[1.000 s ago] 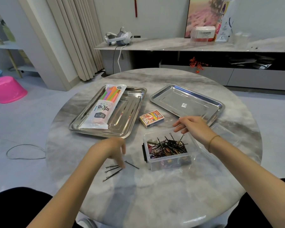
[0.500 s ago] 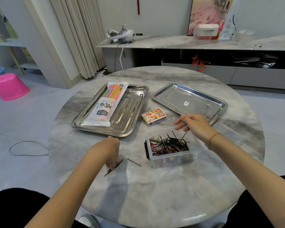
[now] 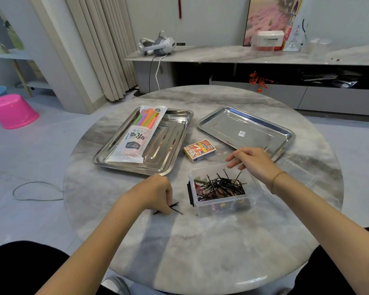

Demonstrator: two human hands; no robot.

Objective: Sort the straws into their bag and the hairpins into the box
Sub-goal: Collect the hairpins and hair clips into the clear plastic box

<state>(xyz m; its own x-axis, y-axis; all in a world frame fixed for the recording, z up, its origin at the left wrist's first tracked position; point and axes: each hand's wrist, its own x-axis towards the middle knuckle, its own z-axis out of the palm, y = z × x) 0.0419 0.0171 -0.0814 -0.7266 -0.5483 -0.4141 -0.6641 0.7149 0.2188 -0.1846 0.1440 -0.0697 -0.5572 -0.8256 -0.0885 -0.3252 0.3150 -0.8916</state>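
On the round marble tabletop (image 3: 200, 241) the left hand (image 3: 156, 193) presses down at about 7 o'clock from the centre, its grip pinched on a few loose hairpins (image 3: 175, 207) that lie flat on the surface just left of the box (image 3: 221, 206). The clear box, near the centre, holds a tangled heap of black pins (image 3: 222, 184). The right hand (image 3: 250, 162) hovers over the box's far rim at 1 o'clock from it, fingers curled loosely; one pin stands up just below the fingertips, and whether the grip touches it cannot be told. The straw bag (image 3: 140, 135), with coloured straws inside, lies in the left tray (image 3: 175, 150) at 10 o'clock. The right tray (image 3: 219, 126) sits bare at 1 o'clock. A small card box (image 3: 199, 150) lies between the trays. A clear lid (image 3: 294, 171) rests at 3 o'clock, beyond the right wrist
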